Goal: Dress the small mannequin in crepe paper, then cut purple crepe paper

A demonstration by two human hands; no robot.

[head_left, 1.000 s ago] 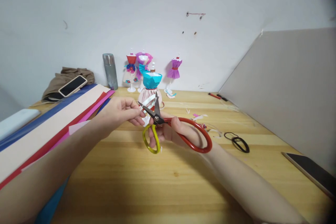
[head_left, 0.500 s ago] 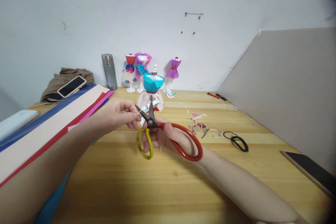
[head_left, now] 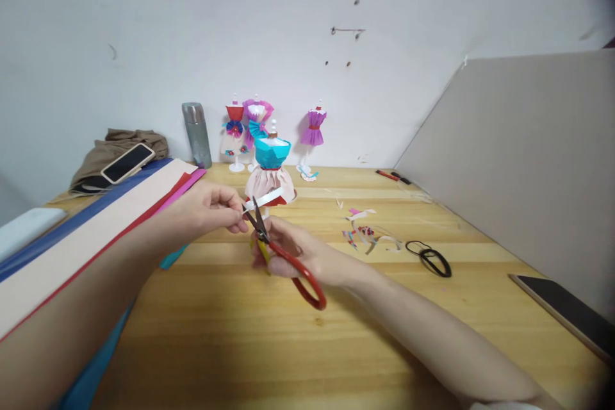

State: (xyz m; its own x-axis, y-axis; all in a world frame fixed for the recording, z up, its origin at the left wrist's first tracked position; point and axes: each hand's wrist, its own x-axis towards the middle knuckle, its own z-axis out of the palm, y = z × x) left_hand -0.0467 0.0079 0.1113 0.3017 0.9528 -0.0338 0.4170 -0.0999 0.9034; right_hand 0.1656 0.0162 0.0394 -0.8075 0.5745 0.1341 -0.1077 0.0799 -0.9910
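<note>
Scissors [head_left: 262, 236], gripped in your curled right hand [head_left: 303, 248].
White strip [head_left: 270, 197] at the scissors' blades, pinched by your left hand [head_left: 214, 210].

The head-worn camera is looking forward and down from above and behind the fingers [head_left: 227, 213]. It is facing the wall [head_left: 240, 25] beyond them and taking in the tabletop [head_left: 317, 359] beneath. Both forearms [head_left: 413, 314] are spanning the gap between lens and fingers; the fingers are sitting near mid-frame, nearer than the wall.
</note>
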